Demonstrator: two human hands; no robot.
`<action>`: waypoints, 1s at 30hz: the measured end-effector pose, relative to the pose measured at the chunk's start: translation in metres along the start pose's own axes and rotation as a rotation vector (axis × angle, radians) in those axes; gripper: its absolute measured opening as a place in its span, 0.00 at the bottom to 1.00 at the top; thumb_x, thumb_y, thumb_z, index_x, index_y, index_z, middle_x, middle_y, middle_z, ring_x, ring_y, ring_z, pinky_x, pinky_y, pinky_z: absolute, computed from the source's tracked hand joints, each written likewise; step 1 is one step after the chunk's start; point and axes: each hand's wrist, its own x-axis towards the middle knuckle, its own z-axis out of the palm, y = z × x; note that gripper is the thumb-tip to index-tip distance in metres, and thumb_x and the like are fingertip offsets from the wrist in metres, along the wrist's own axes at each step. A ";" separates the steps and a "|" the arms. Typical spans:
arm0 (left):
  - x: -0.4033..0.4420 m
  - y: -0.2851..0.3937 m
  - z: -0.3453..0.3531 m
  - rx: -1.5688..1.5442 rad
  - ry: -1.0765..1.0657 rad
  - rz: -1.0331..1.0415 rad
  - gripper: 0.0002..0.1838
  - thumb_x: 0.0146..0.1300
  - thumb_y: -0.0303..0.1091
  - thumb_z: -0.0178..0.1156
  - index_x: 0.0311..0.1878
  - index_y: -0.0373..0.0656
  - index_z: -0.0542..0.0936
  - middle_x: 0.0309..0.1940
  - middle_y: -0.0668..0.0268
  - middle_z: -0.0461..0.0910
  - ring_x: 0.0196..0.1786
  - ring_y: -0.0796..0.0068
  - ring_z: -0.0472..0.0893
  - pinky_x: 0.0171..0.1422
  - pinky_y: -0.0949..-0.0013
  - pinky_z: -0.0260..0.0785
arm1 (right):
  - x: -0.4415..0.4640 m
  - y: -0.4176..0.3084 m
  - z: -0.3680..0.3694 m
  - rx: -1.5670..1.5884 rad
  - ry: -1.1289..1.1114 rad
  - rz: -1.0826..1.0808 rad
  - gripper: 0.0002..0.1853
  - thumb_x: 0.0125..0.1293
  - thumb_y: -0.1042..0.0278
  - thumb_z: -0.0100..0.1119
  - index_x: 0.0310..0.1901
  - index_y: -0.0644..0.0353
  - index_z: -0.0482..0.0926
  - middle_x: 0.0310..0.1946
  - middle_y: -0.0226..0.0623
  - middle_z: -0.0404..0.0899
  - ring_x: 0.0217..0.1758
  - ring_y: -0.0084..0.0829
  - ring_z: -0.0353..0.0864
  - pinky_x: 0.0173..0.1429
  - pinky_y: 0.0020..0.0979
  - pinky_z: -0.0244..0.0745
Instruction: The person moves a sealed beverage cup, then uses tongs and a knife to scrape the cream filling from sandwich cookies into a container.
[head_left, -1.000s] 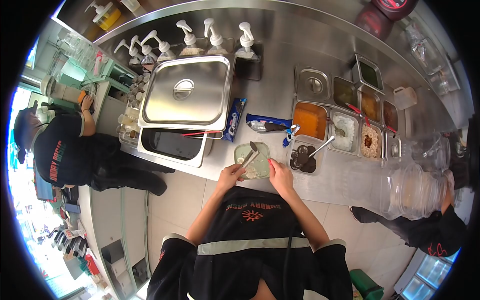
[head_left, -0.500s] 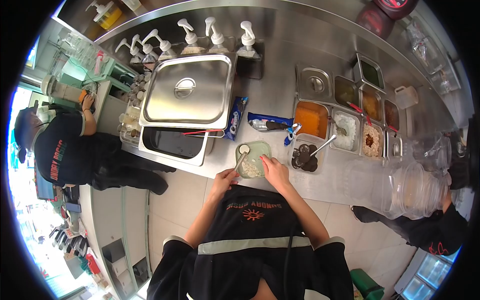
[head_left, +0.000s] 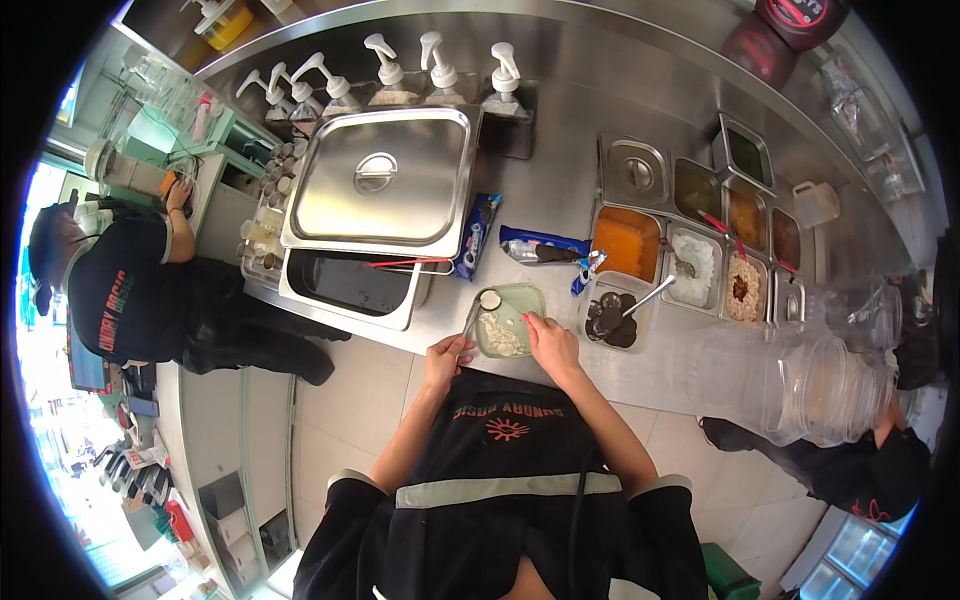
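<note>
A pale green square container (head_left: 524, 300) with whitish cream bits inside lies on the counter's front edge. My left hand (head_left: 446, 360), at its left side, is closed on the handle of a metal utensil (head_left: 472, 318). At the utensil's upper end, in the container's upper left corner, lies a dark cookie half with a cream-white face (head_left: 490, 300). My right hand (head_left: 550, 345) is over the container's right edge with its fingers pressed together; what they hold, if anything, is too small to tell. To the right stands a clear tub of dark cookies (head_left: 610, 318) with a spoon.
Blue cookie packs (head_left: 545, 247) lie behind the container. A lidded steel pan (head_left: 385, 190) and pump bottles stand left; topping pans (head_left: 627, 240) and stacked clear containers (head_left: 830, 385) are right. One person (head_left: 120, 280) is far left, another (head_left: 860, 470) far right.
The dark utensil head over the container has given way to a cream-faced cookie half at the upper left corner. My right hand has moved slightly inward over the rim. The view has shifted slightly.
</note>
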 end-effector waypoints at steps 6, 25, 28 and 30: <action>-0.001 0.002 0.003 0.017 0.030 0.027 0.14 0.62 0.34 0.52 0.47 0.37 0.75 0.32 0.68 0.80 0.24 0.84 0.73 0.22 0.82 0.58 | -0.002 0.001 0.002 0.014 0.017 -0.006 0.11 0.58 0.64 0.52 0.42 0.52 0.76 0.23 0.40 0.76 0.21 0.44 0.76 0.24 0.39 0.72; 0.009 -0.010 -0.006 0.025 -0.112 -0.004 0.14 0.62 0.36 0.53 0.47 0.39 0.76 0.32 0.70 0.80 0.23 0.85 0.73 0.22 0.83 0.57 | -0.008 0.013 0.000 0.001 0.078 -0.003 0.10 0.58 0.65 0.52 0.41 0.52 0.76 0.21 0.37 0.75 0.20 0.41 0.76 0.22 0.38 0.71; 0.004 -0.003 -0.007 0.069 -0.095 0.016 0.14 0.62 0.36 0.53 0.47 0.39 0.76 0.31 0.70 0.80 0.24 0.85 0.72 0.22 0.83 0.57 | -0.007 0.013 0.001 -0.005 0.072 -0.002 0.09 0.58 0.65 0.52 0.40 0.52 0.77 0.21 0.37 0.75 0.20 0.41 0.76 0.22 0.38 0.71; 0.003 0.000 -0.007 0.109 -0.098 0.035 0.13 0.61 0.35 0.53 0.46 0.39 0.77 0.31 0.70 0.80 0.23 0.85 0.72 0.22 0.83 0.57 | -0.007 0.012 0.000 -0.010 0.064 0.000 0.09 0.58 0.65 0.52 0.41 0.52 0.76 0.21 0.38 0.76 0.20 0.41 0.76 0.22 0.38 0.71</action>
